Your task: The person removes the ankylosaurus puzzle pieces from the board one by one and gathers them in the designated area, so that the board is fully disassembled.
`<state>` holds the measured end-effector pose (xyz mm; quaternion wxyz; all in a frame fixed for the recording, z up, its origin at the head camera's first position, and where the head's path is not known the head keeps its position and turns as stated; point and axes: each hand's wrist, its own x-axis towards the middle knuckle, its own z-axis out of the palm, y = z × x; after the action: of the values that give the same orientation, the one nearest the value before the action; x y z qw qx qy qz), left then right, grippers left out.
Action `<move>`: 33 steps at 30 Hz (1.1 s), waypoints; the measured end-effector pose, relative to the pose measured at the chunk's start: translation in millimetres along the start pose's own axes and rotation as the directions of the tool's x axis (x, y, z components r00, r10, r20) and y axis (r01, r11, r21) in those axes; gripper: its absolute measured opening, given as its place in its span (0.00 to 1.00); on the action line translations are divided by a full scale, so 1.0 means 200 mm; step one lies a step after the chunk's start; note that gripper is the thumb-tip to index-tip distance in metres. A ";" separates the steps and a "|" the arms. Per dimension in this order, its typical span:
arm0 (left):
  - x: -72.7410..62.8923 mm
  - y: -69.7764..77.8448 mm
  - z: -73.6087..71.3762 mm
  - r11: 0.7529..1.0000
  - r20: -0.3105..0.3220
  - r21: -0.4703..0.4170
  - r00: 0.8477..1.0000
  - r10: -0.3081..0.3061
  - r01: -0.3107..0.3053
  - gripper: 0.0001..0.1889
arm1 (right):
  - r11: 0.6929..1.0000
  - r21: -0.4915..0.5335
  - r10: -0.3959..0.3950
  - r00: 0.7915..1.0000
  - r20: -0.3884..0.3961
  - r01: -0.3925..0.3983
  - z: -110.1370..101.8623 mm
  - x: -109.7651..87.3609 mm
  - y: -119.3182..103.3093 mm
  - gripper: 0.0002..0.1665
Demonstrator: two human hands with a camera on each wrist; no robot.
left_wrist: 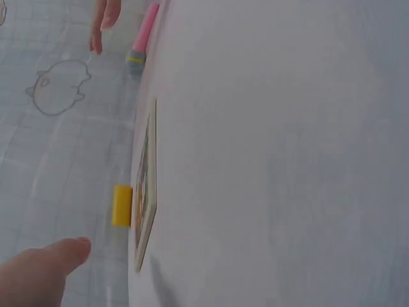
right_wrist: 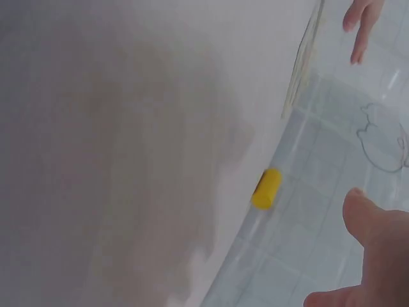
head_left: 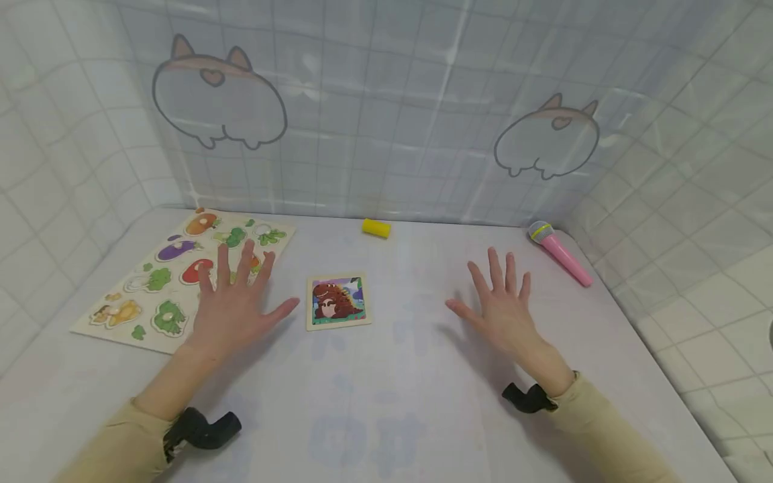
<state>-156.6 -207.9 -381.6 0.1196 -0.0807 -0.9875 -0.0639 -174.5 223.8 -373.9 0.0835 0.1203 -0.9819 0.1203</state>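
My left hand (head_left: 232,308) hovers with spread fingers over the near right part of a vegetable puzzle board (head_left: 135,327), holding nothing. Just right of its thumb lies a small square dinosaur picture puzzle (head_left: 339,301) in a pale frame; the left wrist view shows this puzzle (left_wrist: 151,173) edge-on. On the right side my right hand (head_left: 506,315), fingers also spread, is held above the table with nothing in it. Beyond it, at the far right, lies a pink toy microphone (head_left: 564,253) with a grey head. A yellow cylinder (head_left: 377,229) lies on its side near the back.
The white table (head_left: 386,376) meets a tiled-pattern curtain (head_left: 386,121) at the back, with similar walls on both sides. Black curved pieces (head_left: 211,431) are strapped at the wrists over beige sleeves.
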 end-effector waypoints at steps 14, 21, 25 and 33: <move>-0.10 0.22 0.02 0.940 0.301 -0.231 0.901 0.313 -0.249 0.38 | 0.934 0.307 -0.145 0.980 -0.135 0.181 0.12 0.03 -0.20 0.31; -0.10 0.23 0.03 0.934 0.361 -0.296 0.882 0.302 -0.199 0.40 | 0.878 0.448 -0.149 0.986 -0.074 0.167 0.19 0.13 -0.34 0.23; -0.10 0.24 0.05 0.923 0.362 -0.341 0.882 0.302 -0.177 0.40 | 0.853 0.498 -0.165 0.986 -0.023 0.155 0.24 0.21 -0.44 0.21; -0.08 0.23 0.08 0.916 0.365 -0.366 0.880 0.304 -0.164 0.41 | 0.832 0.504 -0.282 0.959 0.029 0.230 0.36 0.38 -0.68 0.16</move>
<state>-137.2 -163.2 -395.3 -0.1004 -0.2312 -0.9486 -0.1914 -221.2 61.0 -398.8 0.0149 0.2742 -0.8957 0.3497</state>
